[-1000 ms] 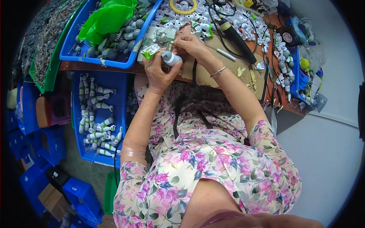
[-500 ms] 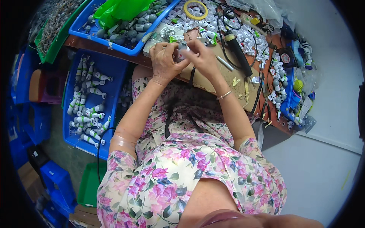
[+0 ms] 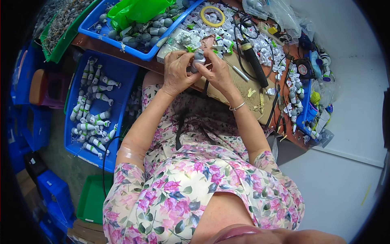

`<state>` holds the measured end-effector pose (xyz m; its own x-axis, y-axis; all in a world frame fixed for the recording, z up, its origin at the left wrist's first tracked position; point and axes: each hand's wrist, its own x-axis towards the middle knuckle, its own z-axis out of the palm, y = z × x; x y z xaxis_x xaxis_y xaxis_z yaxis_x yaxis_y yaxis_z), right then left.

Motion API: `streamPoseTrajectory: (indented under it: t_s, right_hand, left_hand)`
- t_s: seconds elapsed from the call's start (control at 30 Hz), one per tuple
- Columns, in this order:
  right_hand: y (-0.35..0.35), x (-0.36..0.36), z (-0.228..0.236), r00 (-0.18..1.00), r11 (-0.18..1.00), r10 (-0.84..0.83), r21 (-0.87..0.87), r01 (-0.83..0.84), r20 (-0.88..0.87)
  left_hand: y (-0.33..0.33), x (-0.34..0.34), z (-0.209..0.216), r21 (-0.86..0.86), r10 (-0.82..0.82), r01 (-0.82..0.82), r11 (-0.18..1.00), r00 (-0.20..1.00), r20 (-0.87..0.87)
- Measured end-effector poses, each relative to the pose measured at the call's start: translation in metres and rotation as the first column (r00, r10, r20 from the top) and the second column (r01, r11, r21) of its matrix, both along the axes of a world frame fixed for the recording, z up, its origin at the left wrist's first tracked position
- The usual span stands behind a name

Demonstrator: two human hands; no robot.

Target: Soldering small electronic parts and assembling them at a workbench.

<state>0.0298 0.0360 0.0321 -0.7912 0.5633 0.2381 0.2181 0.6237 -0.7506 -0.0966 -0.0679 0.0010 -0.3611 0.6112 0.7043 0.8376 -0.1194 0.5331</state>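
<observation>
Between both hands, above the near edge of the workbench, is a small grey-and-white toy part point(image 3: 198, 61) with a rounded grey top. My left hand point(image 3: 177, 73) pinches it from the left with thumb and curled fingers. From the right, my right hand point(image 3: 219, 73) closes on it too, its thumb across the front of the part. The fingers cover its lower end. Just beyond the hands lie white toy pieces with green trim point(image 3: 222, 44). A thin silver-handled tool point(image 3: 240, 73) rests on the cardboard point(image 3: 219, 87) beside my right hand.
Grey parts and a green bag point(image 3: 136, 14) fill a blue bin point(image 3: 148, 53) at the far left. A lower blue tray point(image 3: 87, 159) holds several toy limbs point(image 3: 97, 122). Right of the hands lie a black-handled tool point(image 3: 255, 65), cables and a yellow tape roll point(image 3: 212, 16).
The toy part has turned, so its grey top now shows above the fingers. My right hand's fingers, blurred before, have closed in around it. The whole view has shifted slightly.
</observation>
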Motion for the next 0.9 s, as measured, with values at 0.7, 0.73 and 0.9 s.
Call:
streamPoseTrajectory:
  t_s: [0.7, 0.73, 0.9]
  right_hand:
    - [0.035, -0.024, -0.007, 0.997, 0.989, -0.058, -0.131, 0.063, 0.043]
    - [0.035, -0.028, -0.002, 0.992, 0.989, -0.086, -0.113, 0.096, 0.090]
    - [0.057, -0.035, -0.028, 0.999, 0.973, 0.017, -0.230, -0.025, -0.039]
  left_hand:
    - [-0.014, 0.009, 0.000, 0.016, -0.064, 0.062, 0.998, 0.982, 0.179]
    - [-0.013, 0.010, -0.003, 0.010, -0.094, 0.093, 0.996, 0.983, 0.158]
    - [-0.014, 0.007, -0.011, -0.087, -0.120, 0.142, 0.986, 0.968, 0.223]
